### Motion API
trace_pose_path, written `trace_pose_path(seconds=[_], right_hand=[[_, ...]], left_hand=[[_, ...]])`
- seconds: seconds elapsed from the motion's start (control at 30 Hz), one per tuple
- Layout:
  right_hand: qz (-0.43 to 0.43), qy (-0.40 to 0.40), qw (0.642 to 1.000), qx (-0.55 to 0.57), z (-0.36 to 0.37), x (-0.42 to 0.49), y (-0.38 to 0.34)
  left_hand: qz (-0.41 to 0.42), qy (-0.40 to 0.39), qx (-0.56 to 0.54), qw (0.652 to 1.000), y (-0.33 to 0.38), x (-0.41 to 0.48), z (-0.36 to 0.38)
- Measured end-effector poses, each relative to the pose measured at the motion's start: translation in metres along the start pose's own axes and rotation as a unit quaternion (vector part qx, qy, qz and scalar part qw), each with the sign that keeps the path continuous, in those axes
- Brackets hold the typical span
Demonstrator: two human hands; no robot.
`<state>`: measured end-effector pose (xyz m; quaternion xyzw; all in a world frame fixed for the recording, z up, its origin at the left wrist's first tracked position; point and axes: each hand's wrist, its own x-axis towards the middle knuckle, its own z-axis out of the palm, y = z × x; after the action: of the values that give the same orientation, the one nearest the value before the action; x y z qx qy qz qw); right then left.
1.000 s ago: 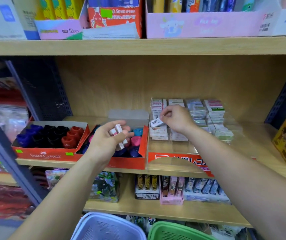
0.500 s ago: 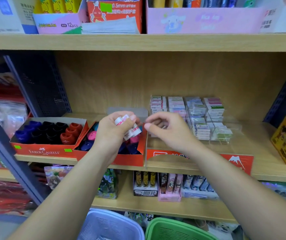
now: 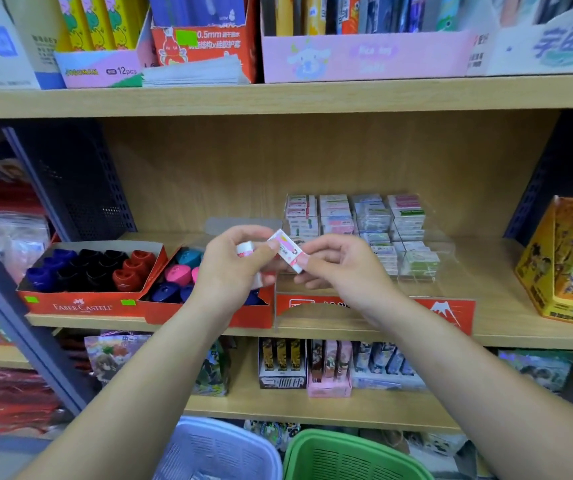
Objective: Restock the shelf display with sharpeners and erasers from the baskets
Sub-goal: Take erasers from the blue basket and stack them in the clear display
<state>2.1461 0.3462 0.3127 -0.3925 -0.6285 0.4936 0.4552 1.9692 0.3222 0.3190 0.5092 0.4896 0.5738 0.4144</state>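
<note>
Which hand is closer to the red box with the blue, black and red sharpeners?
Left. The left hand is right of the sharpener box; the right hand is farther right.

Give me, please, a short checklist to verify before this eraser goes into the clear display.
1. Right hand grip on the eraser: ok, fingers pinch its near end.
2. Left hand off the eraser: not ok, its thumb touches the far end.
3. Spare erasers secure in the left hand: ok, curled fingers hold them.
4. Matching row in the clear display: cannot tell, labels too small.
5. Baskets out of the path: ok, blue basket and green basket sit below the shelf.
</note>
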Motion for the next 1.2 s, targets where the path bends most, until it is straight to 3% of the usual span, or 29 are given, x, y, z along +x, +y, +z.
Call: trace_pose_path(seconds=[0.13, 0.33, 0.5, 0.8, 1.07, 1.2], right_hand=[[0.032, -0.015, 0.999, -0.004, 0.0, -0.007, 0.002], [0.013, -0.012, 0.998, -0.058, -0.009, -0.009, 0.01], [-0.006, -0.063, 0.995, -0.074, -0.017, -0.014, 0.013], [0.025, 0.062, 0.996, -0.056, -0.042, -0.02, 0.022], [-0.011, 0.063, 0.993, -0.095, -0.071, -0.02, 0.017], [-0.02, 0.165, 0.978, -0.127, -0.107, -0.012, 0.014]], left_hand=[[0.013, 0.011, 0.101, 0.995, -0.005, -0.003, 0.002], [-0.012, -0.033, 0.102, 0.994, -0.009, -0.006, 0.003], [-0.014, -0.06, 0.116, 0.991, -0.011, -0.007, 0.007], [-0.014, -0.056, 0.14, 0.989, -0.015, 0.0, 0.005], [0.021, -0.107, 0.13, 0.986, -0.014, 0.005, 0.016], [0.035, -0.119, 0.124, 0.984, -0.008, 0.008, 0.028]])
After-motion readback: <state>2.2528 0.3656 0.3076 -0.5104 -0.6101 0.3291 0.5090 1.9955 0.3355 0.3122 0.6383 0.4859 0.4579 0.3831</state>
